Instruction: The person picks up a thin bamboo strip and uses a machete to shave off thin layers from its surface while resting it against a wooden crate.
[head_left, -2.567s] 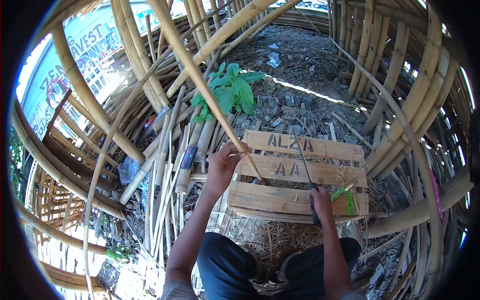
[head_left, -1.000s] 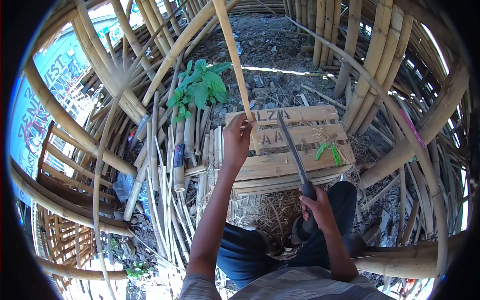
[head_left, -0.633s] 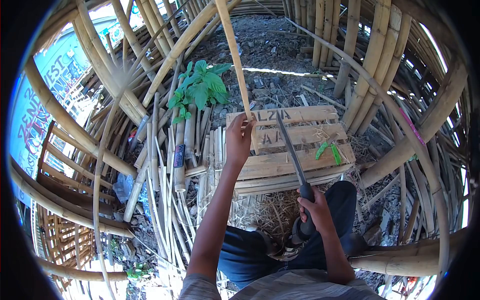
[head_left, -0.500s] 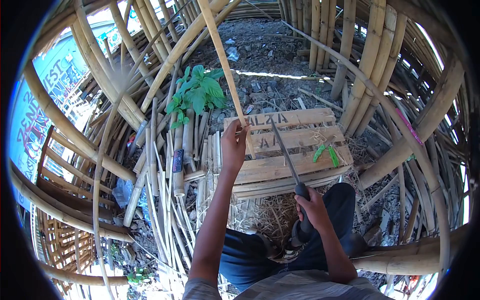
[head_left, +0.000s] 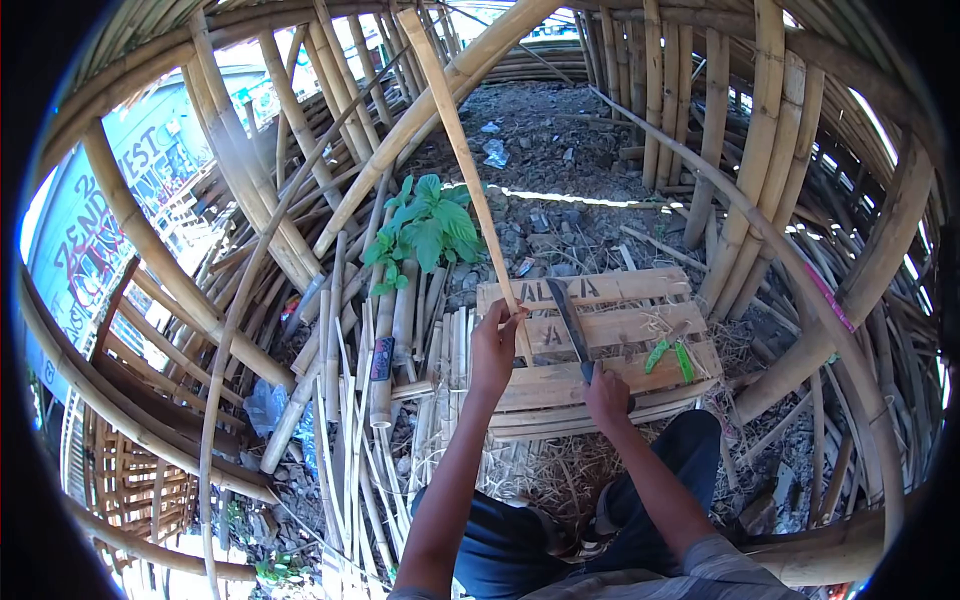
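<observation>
Holding entry, head view. Left hand [head_left: 497, 345]: closed around a long bamboo strip [head_left: 462, 150], gripped low down where the strip's foot rests on a wooden pallet [head_left: 610, 375]; the strip leans up and away to the left, well above the hand. Right hand [head_left: 607, 397]: fist closed on the handle of a machete [head_left: 570, 325], whose blade points away from the body over the pallet boards, just right of the strip's foot and not visibly touching it.

Progress, as judged: trimming of this strip looks under way, not finished. Straw-like shavings [head_left: 560, 470] lie on and below the pallet; split slats [head_left: 440, 360] lie bundled to its left.

Pose: left forearm stretched forward, wrist raised; right arm bent, hand low on the near pallet edge.

Nearby: green-handled pliers [head_left: 671, 356] on the pallet, leafy plant [head_left: 428, 225] beyond, bamboo poles [head_left: 750, 130] all round.
</observation>
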